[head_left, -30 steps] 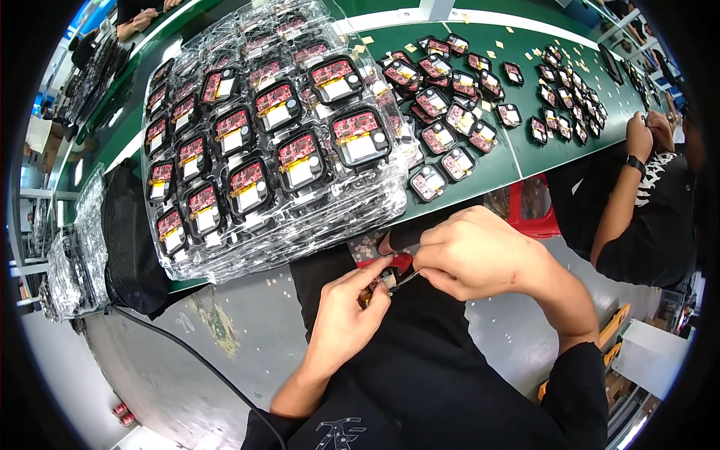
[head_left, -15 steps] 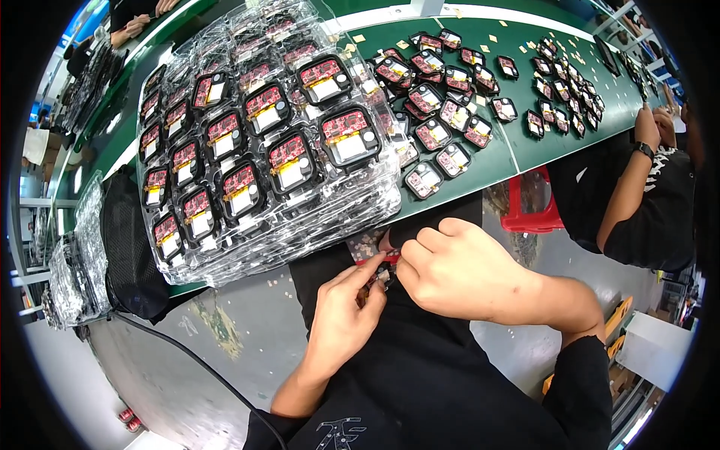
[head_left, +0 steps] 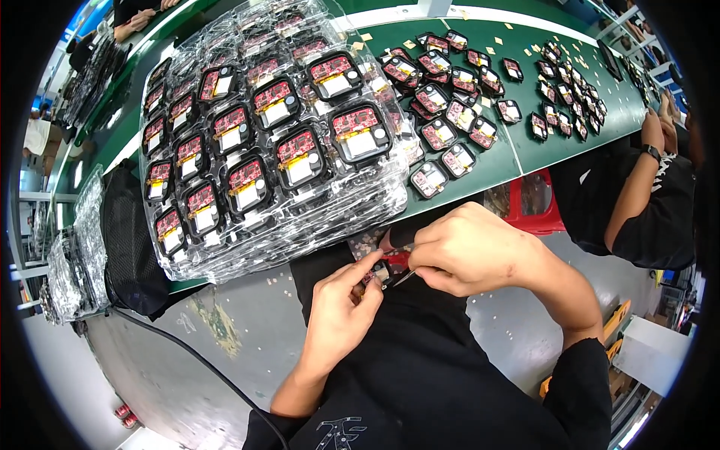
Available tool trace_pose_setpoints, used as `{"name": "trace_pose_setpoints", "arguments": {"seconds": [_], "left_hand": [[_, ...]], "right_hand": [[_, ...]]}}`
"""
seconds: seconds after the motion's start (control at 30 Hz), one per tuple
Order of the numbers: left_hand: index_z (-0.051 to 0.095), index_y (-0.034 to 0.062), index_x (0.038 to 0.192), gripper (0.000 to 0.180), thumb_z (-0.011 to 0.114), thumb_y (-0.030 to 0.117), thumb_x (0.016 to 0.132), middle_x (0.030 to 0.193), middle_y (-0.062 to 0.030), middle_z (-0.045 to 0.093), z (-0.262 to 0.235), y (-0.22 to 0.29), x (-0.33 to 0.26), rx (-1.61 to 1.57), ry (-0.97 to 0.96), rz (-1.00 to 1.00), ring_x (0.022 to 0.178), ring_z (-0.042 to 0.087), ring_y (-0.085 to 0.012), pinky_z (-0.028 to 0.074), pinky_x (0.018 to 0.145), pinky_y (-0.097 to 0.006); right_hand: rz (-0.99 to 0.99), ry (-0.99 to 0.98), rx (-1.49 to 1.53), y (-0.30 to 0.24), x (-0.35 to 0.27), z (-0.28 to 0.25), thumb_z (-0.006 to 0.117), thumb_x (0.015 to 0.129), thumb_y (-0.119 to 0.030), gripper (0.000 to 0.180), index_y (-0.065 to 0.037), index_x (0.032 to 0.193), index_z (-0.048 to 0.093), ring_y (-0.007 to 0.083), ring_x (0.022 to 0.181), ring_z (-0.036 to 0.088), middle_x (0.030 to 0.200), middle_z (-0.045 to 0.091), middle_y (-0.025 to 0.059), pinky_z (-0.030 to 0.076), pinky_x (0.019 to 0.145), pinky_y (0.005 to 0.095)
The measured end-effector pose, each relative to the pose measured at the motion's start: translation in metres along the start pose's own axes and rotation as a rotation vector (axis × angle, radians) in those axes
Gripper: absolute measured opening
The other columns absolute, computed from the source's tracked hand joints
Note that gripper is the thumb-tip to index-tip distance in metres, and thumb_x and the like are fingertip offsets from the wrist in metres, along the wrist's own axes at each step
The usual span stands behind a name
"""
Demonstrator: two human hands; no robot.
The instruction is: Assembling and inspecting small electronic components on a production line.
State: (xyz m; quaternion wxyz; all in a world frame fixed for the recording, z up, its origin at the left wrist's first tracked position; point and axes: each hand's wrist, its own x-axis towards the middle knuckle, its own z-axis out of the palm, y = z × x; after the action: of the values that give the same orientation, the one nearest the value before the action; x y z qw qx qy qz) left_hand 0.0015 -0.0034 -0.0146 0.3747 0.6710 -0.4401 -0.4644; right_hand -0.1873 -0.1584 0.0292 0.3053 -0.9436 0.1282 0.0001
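Note:
My left hand (head_left: 339, 311) is closed around a small black-cased electronic module (head_left: 380, 274), held low in front of my body by thumb and fingers. Most of the module is hidden by those fingers. From the pinched fingers of my right hand (head_left: 474, 251) a thin metal tool like tweezers (head_left: 405, 278) points down-left, its tip close to the module. A red piece (head_left: 396, 260) shows between the two hands; what it belongs to I cannot make out. Beyond my hands, a stack of clear plastic trays (head_left: 330, 225) carries rows of black-cased modules with red circuit boards (head_left: 301, 156).
Loose modules (head_left: 439, 133) lie in piles on the green bench (head_left: 517, 157), with small yellowish bits scattered around. A red stool (head_left: 536, 206) stands under the bench edge. A co-worker's arm (head_left: 630, 191) is at the right. A black cable (head_left: 187, 349) runs past my left side.
My right hand has turned and opened out slightly, so the thin metal tool now shows below its fingers. My left hand keeps its hold on the module. The view has shifted a little.

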Motion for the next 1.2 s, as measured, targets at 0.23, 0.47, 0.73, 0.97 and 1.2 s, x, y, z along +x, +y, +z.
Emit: {"name": "trace_pose_setpoints", "arguments": {"seconds": [0.23,0.47,0.73,0.97,1.2], "left_hand": [[0.07,-0.0024,0.129,0.036,0.068,0.001,0.093,0.085,-0.0115,0.067,-0.001,-0.001,-0.002,-0.047,0.0,-0.027,0.06,0.053,-0.0081,0.046,0.057,-0.027],[0.069,-0.0018,0.129,0.037,0.067,0.0,0.092,0.085,-0.0113,0.067,-0.001,0.001,-0.002,-0.008,-0.012,-0.013,0.06,0.053,-0.0081,0.046,0.058,-0.027],[0.069,-0.0025,0.129,0.037,0.067,0.0,0.092,0.086,-0.011,0.067,0.002,-0.003,-0.003,-0.063,-0.013,-0.012,0.061,0.052,-0.0077,0.045,0.058,-0.027],[0.068,-0.0016,0.131,0.039,0.068,-0.001,0.093,0.083,-0.0089,0.064,0.003,-0.009,-0.002,-0.091,0.009,-0.039,0.061,0.05,-0.0064,0.044,0.057,-0.026],[0.068,-0.0014,0.132,0.039,0.068,-0.001,0.093,0.082,-0.0074,0.062,0.001,-0.005,-0.001,-0.104,0.015,-0.046,0.061,0.049,-0.0058,0.043,0.056,-0.026]], "right_hand": [[-0.032,0.137,-0.233,-0.01,-0.003,0.008,0.072,0.081,-0.018,0.011,-0.008,0.08,0.068,0.0229,0.076,0.068,0.079,0.064,0.0033,0.054,0.065,0.0371],[-0.088,0.11,-0.435,-0.027,-0.002,0.006,0.068,0.079,-0.018,0.011,-0.008,0.077,0.067,0.0173,0.076,0.067,0.077,0.062,0.0017,0.053,0.066,0.0313],[-0.087,0.108,-0.348,-0.021,-0.004,0.006,0.068,0.079,-0.018,0.011,-0.008,0.077,0.066,0.0177,0.073,0.067,0.077,0.062,0.0016,0.054,0.063,0.0324],[-0.089,0.184,-0.418,-0.022,-0.006,0.013,0.069,0.078,-0.017,0.01,-0.009,0.076,0.064,0.0169,0.074,0.065,0.076,0.059,0.0009,0.052,0.062,0.0318],[-0.097,0.231,-0.477,-0.024,-0.007,0.014,0.07,0.075,-0.016,0.009,-0.009,0.077,0.065,0.0148,0.073,0.061,0.076,0.056,-0.0004,0.049,0.06,0.03]]}}
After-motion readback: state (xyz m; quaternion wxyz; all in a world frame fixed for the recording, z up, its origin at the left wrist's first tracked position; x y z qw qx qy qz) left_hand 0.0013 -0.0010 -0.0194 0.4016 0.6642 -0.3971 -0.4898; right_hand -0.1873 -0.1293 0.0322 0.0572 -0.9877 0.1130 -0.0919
